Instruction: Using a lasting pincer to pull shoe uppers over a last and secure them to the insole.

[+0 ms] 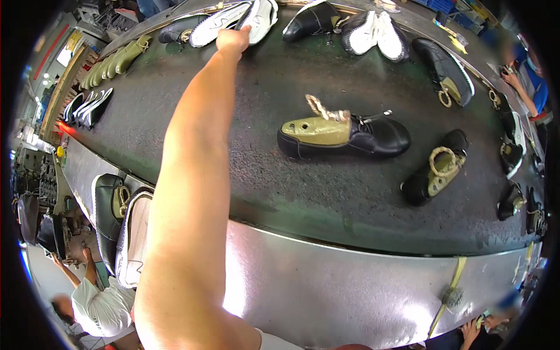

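**Open belt in the middle, shoes round the edges**

The desk [280, 192] has a broad bare stretch along its near edge and on the left, beside the outstretched arm. A black and olive shoe [341, 135] lies mid-desk, with a second black shoe [434, 169] just to its right. The far rim is crowded: white-soled shoes [233, 20] lie under the left hand [232, 41], with more pairs [373, 32] alongside.

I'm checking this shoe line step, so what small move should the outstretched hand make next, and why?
Probably close the left hand on the white sole and draw it back. The hand rests on the sole's edge at the far side of the dark belt, arm fully stretched; whether it grips is unclear.
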Tool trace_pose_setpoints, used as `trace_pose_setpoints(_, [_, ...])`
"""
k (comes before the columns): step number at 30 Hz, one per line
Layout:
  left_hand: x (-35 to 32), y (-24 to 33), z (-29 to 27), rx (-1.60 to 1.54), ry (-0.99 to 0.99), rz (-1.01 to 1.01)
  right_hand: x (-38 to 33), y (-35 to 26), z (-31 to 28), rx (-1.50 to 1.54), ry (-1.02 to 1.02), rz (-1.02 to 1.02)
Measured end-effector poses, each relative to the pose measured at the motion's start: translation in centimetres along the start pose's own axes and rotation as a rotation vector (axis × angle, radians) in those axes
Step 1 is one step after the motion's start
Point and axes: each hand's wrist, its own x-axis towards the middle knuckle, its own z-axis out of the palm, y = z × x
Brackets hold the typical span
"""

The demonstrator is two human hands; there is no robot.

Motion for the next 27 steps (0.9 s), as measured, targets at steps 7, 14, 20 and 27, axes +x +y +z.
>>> trace_pose_setpoints(7, [-6.2, -0.8, -5.8, -0.287, -0.823, -0.190, -2.4, 1.1, 6.1, 0.139, 0.193, -0.075])
trace_pose_setpoints(14, [-19.2, 0.7, -21.0, -0.435, -0.891, -0.237, -2.0, 6.4, 8.8, 0.018, 0.212, -0.311])
trace_pose_setpoints(20, [-42.3, -5.2, -33.8, -0.935, -0.730, 0.065, -2.0, 11.0, 11.9, -0.049, 0.292, -0.350])
trace_pose_setpoints(27, [-63.7, -16.8, -38.0, -0.637, -0.952, 0.448, -2.2, 17.6, 13.7, -0.103, 0.254, -0.393])
